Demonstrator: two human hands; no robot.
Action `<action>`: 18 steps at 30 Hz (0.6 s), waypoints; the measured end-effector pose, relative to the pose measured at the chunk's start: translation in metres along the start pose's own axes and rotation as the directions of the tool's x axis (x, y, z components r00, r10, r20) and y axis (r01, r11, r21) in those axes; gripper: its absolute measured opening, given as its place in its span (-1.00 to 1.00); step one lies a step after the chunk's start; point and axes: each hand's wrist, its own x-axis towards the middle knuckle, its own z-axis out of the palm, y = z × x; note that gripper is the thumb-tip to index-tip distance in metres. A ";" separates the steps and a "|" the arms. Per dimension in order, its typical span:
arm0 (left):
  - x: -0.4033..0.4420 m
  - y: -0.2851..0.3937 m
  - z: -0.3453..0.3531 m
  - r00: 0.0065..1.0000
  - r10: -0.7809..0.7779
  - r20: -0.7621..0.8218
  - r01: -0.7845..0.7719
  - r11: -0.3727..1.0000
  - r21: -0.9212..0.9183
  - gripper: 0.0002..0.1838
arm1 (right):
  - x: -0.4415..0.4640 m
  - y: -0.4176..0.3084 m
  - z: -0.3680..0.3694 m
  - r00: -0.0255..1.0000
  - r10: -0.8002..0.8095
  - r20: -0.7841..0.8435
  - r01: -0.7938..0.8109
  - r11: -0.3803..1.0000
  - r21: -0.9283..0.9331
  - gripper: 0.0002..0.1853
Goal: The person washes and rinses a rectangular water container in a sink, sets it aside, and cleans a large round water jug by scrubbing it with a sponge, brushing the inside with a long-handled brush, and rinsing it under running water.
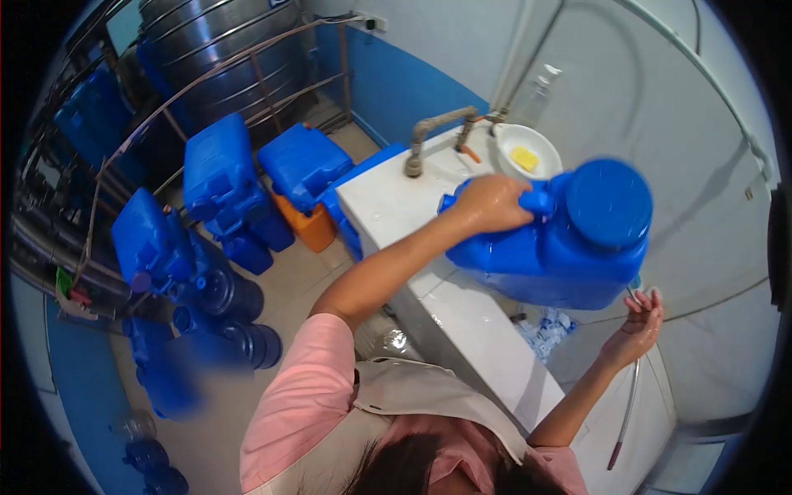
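Observation:
My left hand (pixel 495 203) is closed around the handle of a large blue water jug (pixel 528 256). The jug lies over the white tiled counter, its round blue lid (pixel 610 203) facing up toward me. On the jug's other side, my right hand (pixel 640 326) is apart from it, with curled fingers around a thin pale rod (pixel 633 404). The rod runs down to a dark red end; whether it is stiff or a hose is unclear. A small teal piece shows just above those fingers.
A tap (pixel 429 132) rises behind the jug, near a white bowl (pixel 543 142) with a yellow sponge (pixel 524 157) and a clear bottle (pixel 536 95). Crumpled clear-and-blue plastic (pixel 548 332) lies below. Blue jugs (pixel 219 165), an orange container (pixel 307 224) and a steel tank (pixel 223 58) stand left.

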 end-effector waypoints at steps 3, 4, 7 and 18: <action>-0.041 -0.026 -0.099 0.988 -0.024 -0.151 0.004 0.991 -0.131 -0.66 | -0.025 -0.014 0.047 0.999 -0.036 0.000 0.036 0.999 0.039 -0.63; -0.057 -0.039 -0.130 0.975 0.000 -0.223 -0.050 0.975 -0.219 -0.71 | -0.034 -0.014 0.065 0.999 -0.038 0.010 0.038 0.998 0.044 -0.64; -0.133 -0.059 -0.233 0.943 -0.142 -0.301 0.037 0.943 -0.331 -0.73 | -0.063 -0.010 0.121 0.979 0.075 0.192 -0.102 0.985 0.137 -0.69; -0.411 -0.125 -0.377 0.684 -0.449 -0.574 0.472 0.873 -0.121 -0.79 | -0.197 0.039 0.382 0.547 0.260 0.795 -0.422 0.907 -0.007 -0.75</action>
